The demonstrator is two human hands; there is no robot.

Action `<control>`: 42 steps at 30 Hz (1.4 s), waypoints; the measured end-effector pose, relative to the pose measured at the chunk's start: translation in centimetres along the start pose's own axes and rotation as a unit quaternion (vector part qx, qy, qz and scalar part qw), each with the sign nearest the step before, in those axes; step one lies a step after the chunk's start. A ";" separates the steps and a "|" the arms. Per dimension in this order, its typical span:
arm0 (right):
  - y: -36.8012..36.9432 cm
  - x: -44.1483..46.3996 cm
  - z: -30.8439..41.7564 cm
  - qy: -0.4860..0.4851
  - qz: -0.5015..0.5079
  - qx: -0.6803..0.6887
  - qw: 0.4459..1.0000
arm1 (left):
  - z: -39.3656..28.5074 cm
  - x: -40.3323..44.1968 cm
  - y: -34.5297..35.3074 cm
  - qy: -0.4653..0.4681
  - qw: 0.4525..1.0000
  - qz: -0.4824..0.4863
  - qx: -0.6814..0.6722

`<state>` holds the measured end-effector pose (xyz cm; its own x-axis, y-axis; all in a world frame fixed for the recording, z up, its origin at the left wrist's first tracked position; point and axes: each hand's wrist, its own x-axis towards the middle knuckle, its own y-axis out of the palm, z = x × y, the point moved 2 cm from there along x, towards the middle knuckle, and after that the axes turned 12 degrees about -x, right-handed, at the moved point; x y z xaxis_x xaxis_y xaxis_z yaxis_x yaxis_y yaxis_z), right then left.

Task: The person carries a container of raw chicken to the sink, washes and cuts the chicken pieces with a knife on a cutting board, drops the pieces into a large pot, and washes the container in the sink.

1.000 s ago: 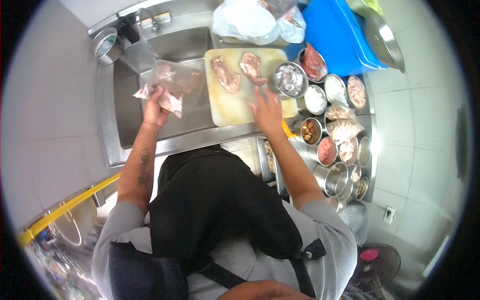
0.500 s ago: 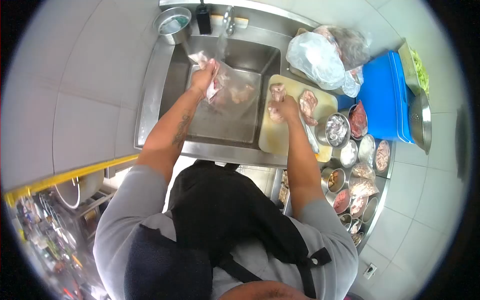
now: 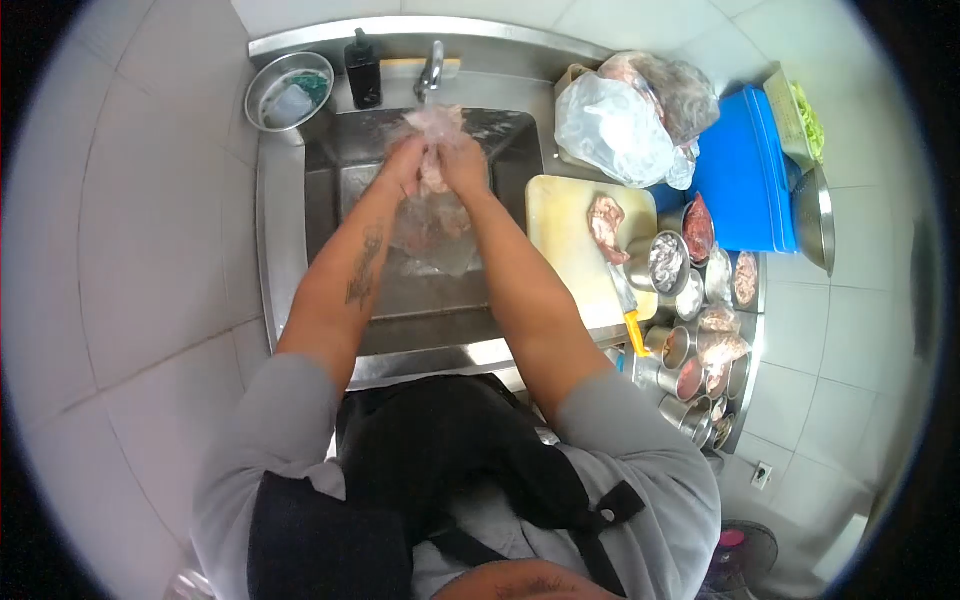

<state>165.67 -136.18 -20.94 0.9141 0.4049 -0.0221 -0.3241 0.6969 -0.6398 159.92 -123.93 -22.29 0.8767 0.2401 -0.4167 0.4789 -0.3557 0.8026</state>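
Both my hands are in the sink [image 3: 400,330], close together under the running tap [image 3: 432,72]. My left hand [image 3: 404,165] is closed on a clear plastic bag [image 3: 435,245] that hangs below with pale meat in it. Against it, my right hand [image 3: 463,165] is closed around a piece of pale pink meat [image 3: 434,175] at the top of the bag. Splashing water and motion blur hide parts of the fingers. Another piece of raw meat [image 3: 606,228] lies on the cutting board [image 3: 560,250] to the right, beside a knife with a yellow handle [image 3: 636,333].
Behind the sink stand a metal bowl [image 3: 290,92] and a black bottle [image 3: 363,70]. To the right are full plastic bags [image 3: 615,120], a blue cooler box [image 3: 745,170] and several metal containers of meat, one [image 3: 667,262] beside the board.
My right hand has left the cutting board with one piece of meat and joined my left hand at the bag under the tap. The other piece stays on the board.
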 end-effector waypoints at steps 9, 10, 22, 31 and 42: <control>-1.5 -3.1 2.2 -0.221 0.039 -0.130 0.966 | -3.7 2.7 -4.1 0.050 0.991 -0.060 0.107; -2.9 -4.5 1.6 -0.270 -0.003 -0.196 0.943 | -3.8 2.1 -3.3 0.065 0.986 -0.089 0.126; -31.3 -4.2 -19.2 0.163 0.070 -0.316 0.932 | -0.8 0.0 -1.7 0.148 0.979 -0.068 0.125; -13.4 0.7 -6.7 -0.073 0.077 -0.001 0.994 | -3.7 -8.7 -2.7 0.314 0.914 -0.155 0.207; 6.1 1.8 4.4 0.142 0.330 0.289 0.888 | -2.6 -27.8 2.5 0.438 0.856 -0.192 0.195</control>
<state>164.27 -128.68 -21.51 0.4774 0.7293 -0.4901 -0.8074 0.5842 0.0828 136.66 -129.10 -7.60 0.3628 0.9319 -0.0001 0.8526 -0.3318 0.4037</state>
